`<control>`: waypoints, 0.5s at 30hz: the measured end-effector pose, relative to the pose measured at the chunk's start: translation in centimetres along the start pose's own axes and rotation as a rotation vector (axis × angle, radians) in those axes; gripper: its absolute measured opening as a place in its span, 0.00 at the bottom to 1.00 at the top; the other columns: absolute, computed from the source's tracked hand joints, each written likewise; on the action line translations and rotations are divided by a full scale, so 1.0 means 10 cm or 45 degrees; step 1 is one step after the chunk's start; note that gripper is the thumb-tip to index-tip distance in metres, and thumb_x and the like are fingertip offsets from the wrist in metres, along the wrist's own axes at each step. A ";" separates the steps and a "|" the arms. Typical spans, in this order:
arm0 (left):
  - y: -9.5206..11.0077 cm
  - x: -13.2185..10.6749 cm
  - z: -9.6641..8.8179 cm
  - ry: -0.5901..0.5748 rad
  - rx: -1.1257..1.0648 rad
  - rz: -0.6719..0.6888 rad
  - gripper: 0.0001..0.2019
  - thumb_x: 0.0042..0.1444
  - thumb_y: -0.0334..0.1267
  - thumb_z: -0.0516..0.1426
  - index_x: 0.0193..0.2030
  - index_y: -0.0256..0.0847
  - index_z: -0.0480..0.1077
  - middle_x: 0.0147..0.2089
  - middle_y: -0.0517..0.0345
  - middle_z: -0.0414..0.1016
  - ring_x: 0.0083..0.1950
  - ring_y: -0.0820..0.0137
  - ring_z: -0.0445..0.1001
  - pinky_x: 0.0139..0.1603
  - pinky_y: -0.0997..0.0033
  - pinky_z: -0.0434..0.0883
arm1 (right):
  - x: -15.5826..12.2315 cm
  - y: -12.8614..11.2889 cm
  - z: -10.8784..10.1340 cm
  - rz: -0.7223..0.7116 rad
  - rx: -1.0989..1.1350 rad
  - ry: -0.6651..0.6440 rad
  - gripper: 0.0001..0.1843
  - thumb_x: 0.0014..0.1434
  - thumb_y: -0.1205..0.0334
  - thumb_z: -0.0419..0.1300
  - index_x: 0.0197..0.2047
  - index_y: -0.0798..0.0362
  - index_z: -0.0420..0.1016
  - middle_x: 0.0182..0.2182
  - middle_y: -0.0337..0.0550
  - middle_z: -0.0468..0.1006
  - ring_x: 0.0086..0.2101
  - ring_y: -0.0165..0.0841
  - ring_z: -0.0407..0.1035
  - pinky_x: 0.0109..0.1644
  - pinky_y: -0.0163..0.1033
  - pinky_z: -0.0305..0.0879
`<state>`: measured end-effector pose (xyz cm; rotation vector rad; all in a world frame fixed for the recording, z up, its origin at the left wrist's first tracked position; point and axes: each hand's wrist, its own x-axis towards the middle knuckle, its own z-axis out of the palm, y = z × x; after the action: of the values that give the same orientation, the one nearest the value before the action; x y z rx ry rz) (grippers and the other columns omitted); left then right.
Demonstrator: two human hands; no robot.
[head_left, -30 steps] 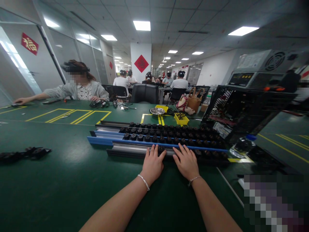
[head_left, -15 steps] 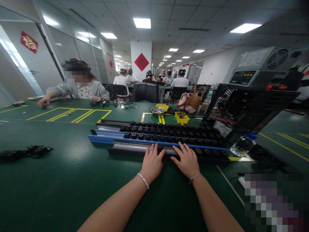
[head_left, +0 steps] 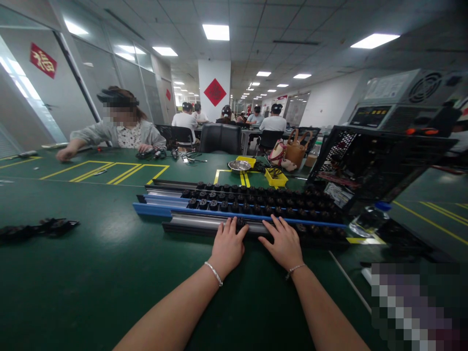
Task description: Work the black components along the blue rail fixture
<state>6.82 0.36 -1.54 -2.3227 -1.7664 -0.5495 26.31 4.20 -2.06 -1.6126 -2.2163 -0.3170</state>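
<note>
Left hand: here's the left hand (head_left: 228,246), palm down at the front rail (head_left: 193,219), fingertips on its near channel, thumb spread from the index finger.
Black socket: it's right there, the small black socket (head_left: 241,222), seated in the front rail between left index finger and thumb; whether they pinch it or merely flank it, I cannot tell.
Right hand: and the right hand (head_left: 283,243), a short way along the same rail, fingers fanned over it, thumb wide of the index finger, nothing showing in that gap.
Front rail: bare silver channel to the left, more dark sockets (head_left: 321,230) filling it beyond the right hand.
Rails behind: a blue-walled rail (head_left: 151,209) lies just behind, others past it, carrying long rows of black sockets (head_left: 234,205), all lengthwise across the green table (head_left: 109,282).
Right end: a clear bottle (head_left: 367,222) with a blue cap stands near the rail ends, an opened computer case (head_left: 395,146) looming behind.
Far side: a metal bowl (head_left: 239,166) sits beside a yellow tray (head_left: 277,182) of dark bits.
Left side: dark parts (head_left: 40,229) lie in a heap, well apart from the hands.
Across the table: a co-worker (head_left: 127,136) in grey sleeves sits, one arm stretched out over the tabletop.
</note>
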 end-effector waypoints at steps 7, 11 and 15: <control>-0.05 -0.01 -0.02 -0.003 -0.024 -0.009 0.26 0.54 0.38 0.54 0.61 0.52 0.58 0.66 0.49 0.55 0.66 0.55 0.53 0.64 0.52 0.51 | -0.01 -0.01 0.00 0.027 0.039 0.026 0.26 0.57 0.44 0.52 0.55 0.44 0.69 0.61 0.44 0.61 0.60 0.43 0.52 0.58 0.51 0.51; -0.06 -0.01 -0.03 -0.003 -0.041 -0.017 0.25 0.54 0.38 0.54 0.60 0.53 0.59 0.66 0.49 0.55 0.66 0.56 0.52 0.64 0.51 0.51 | -0.02 -0.01 -0.01 0.042 0.083 0.060 0.22 0.55 0.45 0.54 0.49 0.45 0.72 0.59 0.44 0.64 0.57 0.42 0.55 0.57 0.51 0.51; -0.05 -0.02 -0.05 -0.008 -0.041 -0.037 0.24 0.54 0.38 0.54 0.59 0.54 0.60 0.66 0.51 0.56 0.67 0.56 0.51 0.65 0.46 0.47 | -0.02 -0.01 -0.01 0.068 0.108 0.083 0.19 0.54 0.46 0.56 0.45 0.46 0.74 0.54 0.44 0.67 0.53 0.42 0.59 0.55 0.50 0.54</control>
<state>6.15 0.15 -1.17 -2.3261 -1.8097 -0.5802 26.25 3.94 -2.09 -1.5910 -2.1059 -0.2537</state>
